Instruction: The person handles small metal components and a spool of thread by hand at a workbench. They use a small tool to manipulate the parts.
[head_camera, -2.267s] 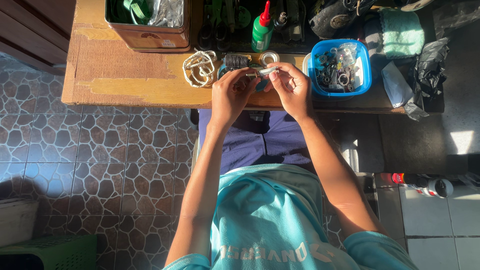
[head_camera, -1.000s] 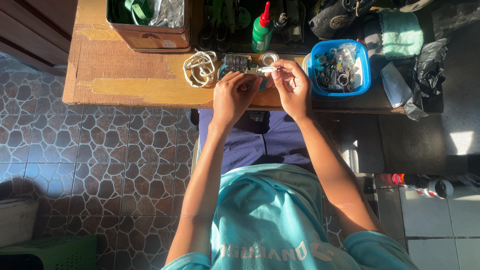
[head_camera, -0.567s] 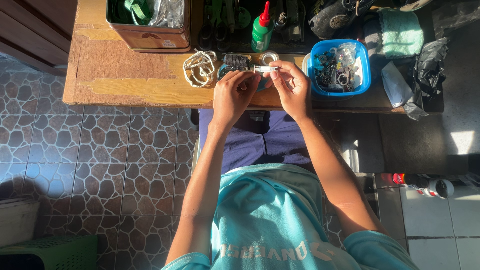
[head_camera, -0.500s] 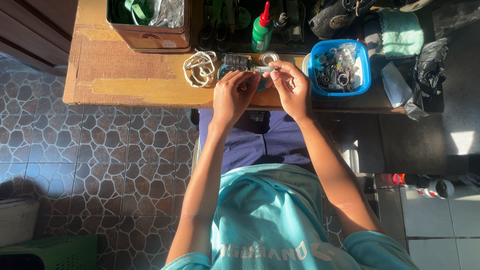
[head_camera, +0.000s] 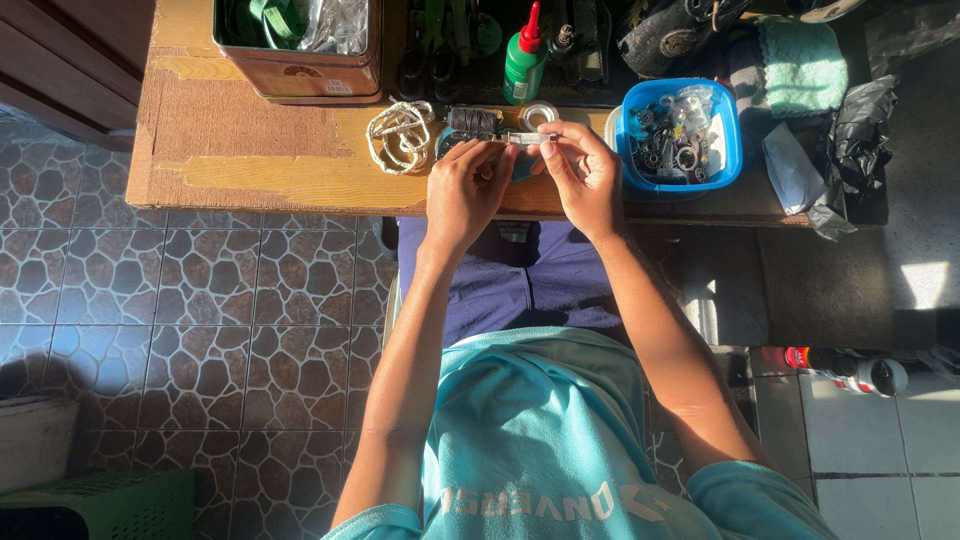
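Both my hands meet over the front edge of a worn wooden table (head_camera: 250, 160). My left hand (head_camera: 466, 192) and my right hand (head_camera: 583, 172) pinch a small slim silvery part (head_camera: 530, 138) between their fingertips. What the part is I cannot tell. Just behind my left fingers lies a dark spool (head_camera: 471, 121) and a coil of pale cord (head_camera: 400, 135). A small roll of tape (head_camera: 540, 113) sits behind the part.
A blue tub (head_camera: 728, 150) of small metal parts stands right of my hands. A green bottle with a red tip (head_camera: 524, 62), a brown box (head_camera: 300, 72), a green cloth (head_camera: 804, 55) and black plastic (head_camera: 858, 135) lie further back. Patterned tile floor (head_camera: 180, 300) spreads to the left.
My hands have stayed at the same spot with the small part between them; only the fingers shift slightly.
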